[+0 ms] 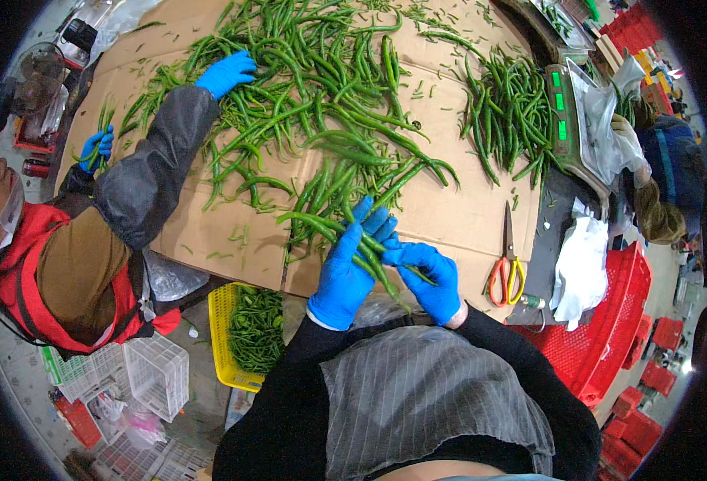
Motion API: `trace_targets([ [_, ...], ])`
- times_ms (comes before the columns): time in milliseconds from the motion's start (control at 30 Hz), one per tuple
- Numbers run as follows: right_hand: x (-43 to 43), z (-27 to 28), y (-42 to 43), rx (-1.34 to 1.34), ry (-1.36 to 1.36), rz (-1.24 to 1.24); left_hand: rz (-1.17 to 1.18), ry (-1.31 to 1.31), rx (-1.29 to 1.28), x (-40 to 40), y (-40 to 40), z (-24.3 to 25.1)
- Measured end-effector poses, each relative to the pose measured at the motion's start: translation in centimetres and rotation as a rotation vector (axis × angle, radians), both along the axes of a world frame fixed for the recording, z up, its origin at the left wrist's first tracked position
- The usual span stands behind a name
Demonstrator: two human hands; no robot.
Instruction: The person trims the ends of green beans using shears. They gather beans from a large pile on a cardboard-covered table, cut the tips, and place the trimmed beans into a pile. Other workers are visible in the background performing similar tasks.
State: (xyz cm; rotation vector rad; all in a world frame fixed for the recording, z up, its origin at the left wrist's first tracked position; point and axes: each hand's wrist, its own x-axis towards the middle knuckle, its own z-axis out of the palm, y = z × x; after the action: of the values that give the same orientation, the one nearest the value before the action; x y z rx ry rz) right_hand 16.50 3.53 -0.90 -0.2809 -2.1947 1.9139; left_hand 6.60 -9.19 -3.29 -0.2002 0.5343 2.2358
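My left hand (344,279), in a blue glove, holds a small bunch of long green chili peppers (319,223) across its palm and fingers. My right hand (434,279), gloved the same way, is close beside it with its fingers bent in. A slim green pepper (421,275) shows between those fingers, partly hidden by them. Just beyond both hands, a large loose pile of green chili peppers (305,78) spreads over the cardboard (462,219) on the table. A second, neater heap of peppers (510,108) lies to the right.
Scissors (508,270) with red and yellow handles lie at right, near a scale (564,120) and white plastic bags (582,264). At left a co-worker's gloved hand (228,73) reaches into the pile. A yellow crate (221,337) of peppers stands below; a red crate (594,337) is at right.
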Motion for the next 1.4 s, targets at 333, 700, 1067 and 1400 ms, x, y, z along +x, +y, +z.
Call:
trace_targets([
  [333,-13.7,-2.7,5.5,0.672,0.12,-0.055,0.252,-0.029,-0.001,-3.3,-6.3,0.8],
  [700,-7.8,-1.2,3.7,-0.199,-0.244,-0.047,0.265,-0.155,0.209,-2.0,-5.7,-1.4],
  [1067,-10.1,-1.9,2.5,0.242,-0.081,0.021,0.333,-0.147,-0.05,-1.1,-3.7,0.1],
  [1400,-16.5,-4.1,5.1,0.323,0.016,-0.195,0.236,0.154,-0.536,-1.4,-3.8,2.5],
])
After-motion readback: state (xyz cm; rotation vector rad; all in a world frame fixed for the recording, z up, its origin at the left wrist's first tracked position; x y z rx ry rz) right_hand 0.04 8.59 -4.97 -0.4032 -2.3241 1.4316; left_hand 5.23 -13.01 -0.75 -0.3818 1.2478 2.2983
